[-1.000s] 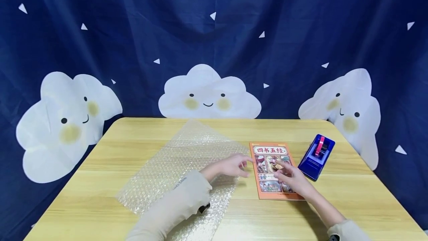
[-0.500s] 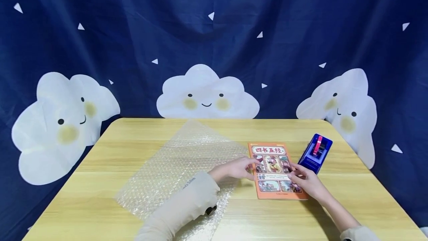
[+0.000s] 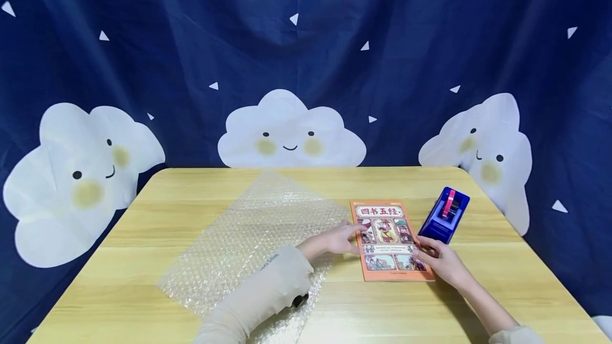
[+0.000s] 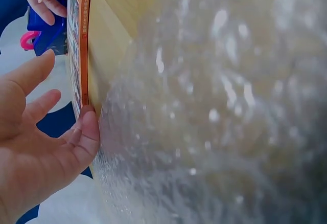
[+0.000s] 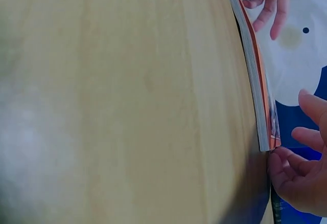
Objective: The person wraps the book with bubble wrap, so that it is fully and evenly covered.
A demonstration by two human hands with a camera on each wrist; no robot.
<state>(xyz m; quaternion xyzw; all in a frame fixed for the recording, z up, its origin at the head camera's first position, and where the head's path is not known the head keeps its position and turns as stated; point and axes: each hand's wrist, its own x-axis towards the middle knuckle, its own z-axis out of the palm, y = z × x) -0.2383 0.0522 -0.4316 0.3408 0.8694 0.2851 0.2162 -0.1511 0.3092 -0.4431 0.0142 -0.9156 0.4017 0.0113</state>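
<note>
An orange paperback book [image 3: 384, 251] with comic-style pictures and red Chinese title characters lies face up on the table. My left hand [image 3: 334, 239] is at its left edge, fingertips over the cover's border. At the right edge, my right hand [image 3: 445, 265] touches the book with its fingertips. The left wrist view shows the left hand's lower fingers against the orange spine [image 4: 85, 45], while its thumb stands apart. In the right wrist view, fingers of the right hand [image 5: 304, 175] meet the corner of the page block [image 5: 255, 86].
A sheet of clear bubble wrap [image 3: 239, 238] is spread left of the book, partly under the left forearm. A blue tape dispenser [image 3: 442, 222] with a red-pink roll stands just beyond the right hand. The wooden table [image 3: 191, 190] ends at a dark blue cloud-print curtain [image 3: 306, 57].
My right hand has moved from over the cover to the book's right edge. The left hand has come in slightly closer onto the left edge. The head view has shifted a little.
</note>
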